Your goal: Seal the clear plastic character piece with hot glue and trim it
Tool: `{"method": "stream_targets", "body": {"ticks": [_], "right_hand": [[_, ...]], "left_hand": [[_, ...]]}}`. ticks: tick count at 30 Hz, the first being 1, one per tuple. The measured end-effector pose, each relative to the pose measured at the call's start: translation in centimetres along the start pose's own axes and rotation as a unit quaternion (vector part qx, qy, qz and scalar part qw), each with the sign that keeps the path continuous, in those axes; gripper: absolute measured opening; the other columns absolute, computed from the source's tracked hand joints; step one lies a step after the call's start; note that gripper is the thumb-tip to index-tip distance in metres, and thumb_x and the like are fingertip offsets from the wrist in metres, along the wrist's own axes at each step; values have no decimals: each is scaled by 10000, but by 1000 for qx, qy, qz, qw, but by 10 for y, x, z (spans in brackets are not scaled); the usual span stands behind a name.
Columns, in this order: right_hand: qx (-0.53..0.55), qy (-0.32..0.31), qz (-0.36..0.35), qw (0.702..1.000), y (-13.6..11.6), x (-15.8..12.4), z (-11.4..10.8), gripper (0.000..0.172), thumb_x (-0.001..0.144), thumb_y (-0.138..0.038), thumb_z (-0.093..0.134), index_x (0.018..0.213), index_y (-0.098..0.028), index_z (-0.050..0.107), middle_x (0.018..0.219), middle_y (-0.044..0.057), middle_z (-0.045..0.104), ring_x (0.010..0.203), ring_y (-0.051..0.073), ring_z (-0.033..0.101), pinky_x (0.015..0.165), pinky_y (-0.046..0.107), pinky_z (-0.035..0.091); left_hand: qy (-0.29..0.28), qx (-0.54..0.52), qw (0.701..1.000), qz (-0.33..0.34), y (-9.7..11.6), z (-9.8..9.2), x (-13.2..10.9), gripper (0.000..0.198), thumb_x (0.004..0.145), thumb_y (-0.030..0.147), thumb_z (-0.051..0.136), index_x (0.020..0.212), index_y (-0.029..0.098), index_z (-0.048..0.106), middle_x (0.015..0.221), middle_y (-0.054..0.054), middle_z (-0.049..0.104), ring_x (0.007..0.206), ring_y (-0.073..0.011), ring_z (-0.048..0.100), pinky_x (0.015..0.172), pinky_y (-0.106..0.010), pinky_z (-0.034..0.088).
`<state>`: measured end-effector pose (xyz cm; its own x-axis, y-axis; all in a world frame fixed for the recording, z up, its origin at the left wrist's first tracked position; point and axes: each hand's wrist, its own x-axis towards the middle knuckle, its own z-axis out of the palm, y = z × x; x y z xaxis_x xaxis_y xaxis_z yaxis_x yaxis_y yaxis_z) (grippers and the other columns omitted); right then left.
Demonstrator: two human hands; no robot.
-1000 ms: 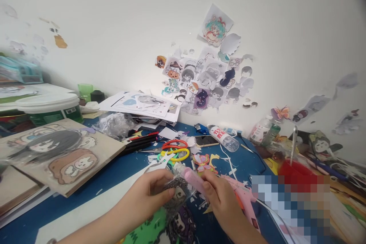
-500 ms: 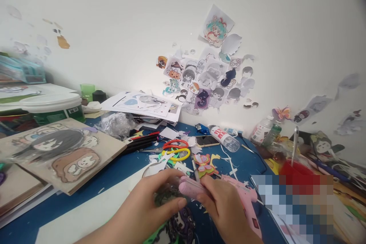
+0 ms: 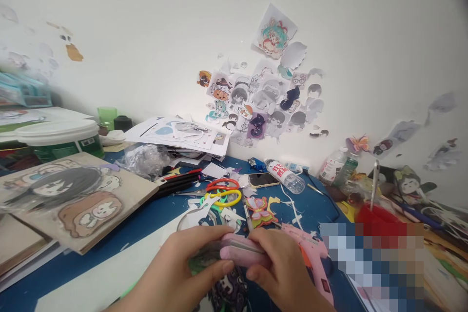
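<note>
My left hand [image 3: 186, 265] pinches a dark cartoon cut-out [image 3: 204, 256] low in the middle of the view, thumb under it and fingers curled over the top. My right hand [image 3: 283, 273] is wrapped round a pink utility knife [image 3: 237, 251] that lies across the cut-out, pointing left. Both hands meet above a purple-and-black character cut-out [image 3: 228, 290] lying on the blue table [image 3: 153, 214]. A pink glue gun [image 3: 310, 248] lies just right of my right hand.
Red, yellow and green scissors [image 3: 223, 192] lie beyond my hands among paper scraps. A cardboard sheet with drawn figures [image 3: 73, 197] is at the left, a plastic bottle [image 3: 285, 175] and a phone [image 3: 263, 180] further back. Stickers cover the wall [image 3: 263, 102].
The pink knife has swung down from tilted up to nearly level across the cut-out. Both hands have dropped slightly and closed together over it.
</note>
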<state>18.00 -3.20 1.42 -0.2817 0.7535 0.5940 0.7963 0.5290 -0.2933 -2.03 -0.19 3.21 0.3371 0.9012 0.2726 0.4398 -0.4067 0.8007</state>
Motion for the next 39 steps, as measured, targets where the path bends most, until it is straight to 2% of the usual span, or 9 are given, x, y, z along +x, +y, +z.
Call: {"method": "stream_targets", "body": {"ticks": [4, 6, 9, 14, 20, 24, 29, 36, 39], "right_hand": [[78, -89, 26, 993, 4, 3, -7, 635, 789, -743, 295, 997, -218, 585, 836, 45, 674, 705, 212, 608, 591, 269, 371], [93, -135, 33, 986, 4, 5, -10, 554, 819, -692, 331, 949, -223, 595, 822, 33, 664, 700, 202, 594, 583, 261, 356], [98, -159, 43, 981, 2, 8, -12, 483, 833, -647, 373, 854, -217, 592, 772, 22, 653, 662, 190, 575, 559, 253, 328], [15, -126, 46, 991, -5, 5, -9, 342, 842, -524, 463, 742, -211, 561, 667, 15, 643, 573, 186, 555, 513, 258, 273], [-14, -51, 27, 998, -9, -1, -4, 315, 839, -486, 470, 758, -206, 590, 667, 46, 657, 613, 225, 592, 536, 278, 315], [40, -107, 69, 991, -3, 1, -3, 308, 834, -476, 487, 733, -198, 573, 651, 19, 625, 573, 179, 543, 522, 260, 301], [90, -123, 109, 982, 8, 3, 2, 357, 824, -502, 476, 658, -188, 516, 608, -6, 553, 551, 140, 468, 495, 236, 265], [61, -73, 102, 990, 2, 2, 5, 363, 836, -511, 456, 678, -197, 544, 605, 23, 574, 567, 171, 508, 515, 246, 312], [121, -100, 108, 982, 5, 2, 2, 471, 821, -620, 408, 740, -191, 586, 666, 38, 595, 622, 190, 529, 551, 260, 342]], "left_hand": [[-2, -14, 999, 31, -4, 0, -1, 337, 664, 455, 691, 988, 367, 712, 953, -13, 744, 854, -288, 676, 766, -304, 533], [-7, -5, 999, 44, -7, 0, -1, 335, 672, 443, 691, 1002, 385, 701, 956, -1, 743, 853, -274, 678, 765, -285, 533], [-15, 10, 998, 62, -12, 0, -2, 344, 675, 438, 692, 1017, 398, 689, 957, 11, 743, 845, -258, 682, 759, -259, 533], [-6, 12, 998, 58, -12, 0, -5, 319, 701, 441, 669, 1016, 396, 689, 957, 18, 744, 846, -249, 685, 750, -242, 533], [-1, 3, 1000, 27, -7, 1, -2, 302, 693, 445, 669, 982, 362, 700, 958, 18, 740, 874, -241, 673, 781, -244, 515], [-46, 7, 999, -11, -5, -3, 3, 486, 601, 413, 742, 1069, 310, 660, 991, -11, 724, 897, -259, 651, 788, -281, 501], [-126, 36, 991, -20, -1, -12, 13, 186, 704, 289, 617, 872, 242, 682, 838, 13, 719, 784, -200, 633, 710, -261, 470], [-130, 64, 989, -34, 4, -15, 14, 142, 726, 296, 579, 787, 212, 676, 780, -1, 706, 739, -196, 604, 657, -251, 424], [-126, 94, 987, -27, 4, -13, 11, 117, 727, 297, 581, 722, 206, 655, 718, 5, 685, 677, -182, 582, 605, -238, 392]]}}
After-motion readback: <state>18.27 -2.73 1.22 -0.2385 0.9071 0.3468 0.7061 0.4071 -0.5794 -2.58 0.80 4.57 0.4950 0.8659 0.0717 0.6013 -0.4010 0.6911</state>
